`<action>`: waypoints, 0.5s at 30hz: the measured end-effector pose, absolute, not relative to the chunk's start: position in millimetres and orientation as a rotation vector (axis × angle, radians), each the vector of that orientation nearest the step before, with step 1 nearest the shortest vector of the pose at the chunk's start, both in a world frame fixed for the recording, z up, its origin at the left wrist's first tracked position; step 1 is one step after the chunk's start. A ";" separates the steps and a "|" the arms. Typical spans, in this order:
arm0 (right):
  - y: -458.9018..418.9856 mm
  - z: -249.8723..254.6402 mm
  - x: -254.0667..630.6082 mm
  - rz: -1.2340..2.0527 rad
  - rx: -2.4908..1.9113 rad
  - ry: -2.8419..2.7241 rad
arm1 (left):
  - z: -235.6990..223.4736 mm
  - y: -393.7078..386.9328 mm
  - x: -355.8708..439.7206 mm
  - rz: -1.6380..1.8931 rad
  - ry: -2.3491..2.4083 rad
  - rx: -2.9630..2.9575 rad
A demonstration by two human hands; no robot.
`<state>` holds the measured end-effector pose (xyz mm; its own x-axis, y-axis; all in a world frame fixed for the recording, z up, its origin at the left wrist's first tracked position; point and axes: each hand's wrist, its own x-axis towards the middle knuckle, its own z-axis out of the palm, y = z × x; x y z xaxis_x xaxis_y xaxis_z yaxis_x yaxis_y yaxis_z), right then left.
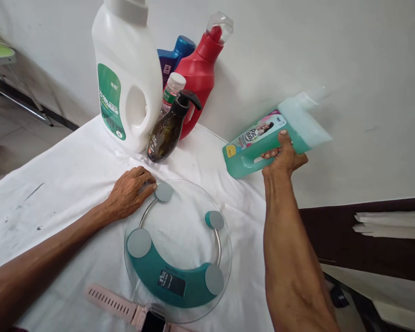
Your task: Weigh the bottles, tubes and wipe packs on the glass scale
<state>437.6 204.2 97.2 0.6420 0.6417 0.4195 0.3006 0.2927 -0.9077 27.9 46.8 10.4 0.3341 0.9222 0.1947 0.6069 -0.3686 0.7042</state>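
Note:
My right hand (284,159) grips the handle of a teal liquid bottle (299,129), held tilted in the air to the right of the table, cap pointing up and right. My left hand (131,192) rests on the white cloth with curled fingers touching the far left rim of a round glass scale (178,249). The scale has a teal curved band, a dark display and round grey pads. Nothing stands on it.
At the back stand a large white jug (126,74), a dark pump bottle (168,129), a small clear bottle (171,92), a red bottle (200,69) and a blue one (176,53). A pink watch strap (114,304) lies near the front edge. White wall behind.

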 end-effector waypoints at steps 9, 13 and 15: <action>96.2 154.2 376.7 0.088 -1.294 -0.725 | 7.0 45.7 26.0 0.811 1.314 2.115; 23.1 174.7 361.0 0.119 -1.228 -0.909 | 6.6 45.0 26.0 0.795 1.319 2.132; -10.6 184.1 349.5 0.174 -1.241 -0.923 | 6.0 45.2 25.7 0.789 1.325 2.146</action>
<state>349.5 -10.6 184.1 0.6409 0.5781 0.5049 0.3544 0.3606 -0.8628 25.7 45.2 6.0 0.3604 0.9076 0.2155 0.6218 -0.4060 0.6697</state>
